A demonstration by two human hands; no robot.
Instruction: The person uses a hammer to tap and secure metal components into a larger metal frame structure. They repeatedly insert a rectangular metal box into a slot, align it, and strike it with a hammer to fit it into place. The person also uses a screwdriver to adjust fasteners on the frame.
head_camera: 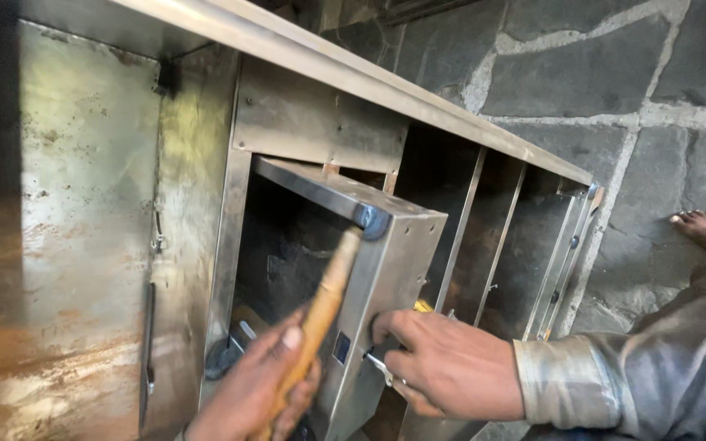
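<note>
Against the steel cabinet, the thing in hand is a steel box panel sitting skewed in the cabinet's opening, top corner tipped out toward me, not flush with the frame.

Left hand, below the box, is closed round the wooden handle of a hammer. The dark hammer head sits right at the box's upper front corner, touching or nearly so; blur makes it hard to call.

Right hand, at the box's lower right side, is curled with fingers pressed on the face. Something thin and metallic shows under the knuckles, and a bit of yellow behind. Can't tell if the hand actually grips either, or just braces the box.

Progress, my read: the box is partway in the opening, top edge near the frame, lower part still swung out. Not seated. Left to do: get it square and flush.

Right of the box, bare slots with vertical steel rails. Beyond the cabinet, stone floor and a bare foot.
</note>
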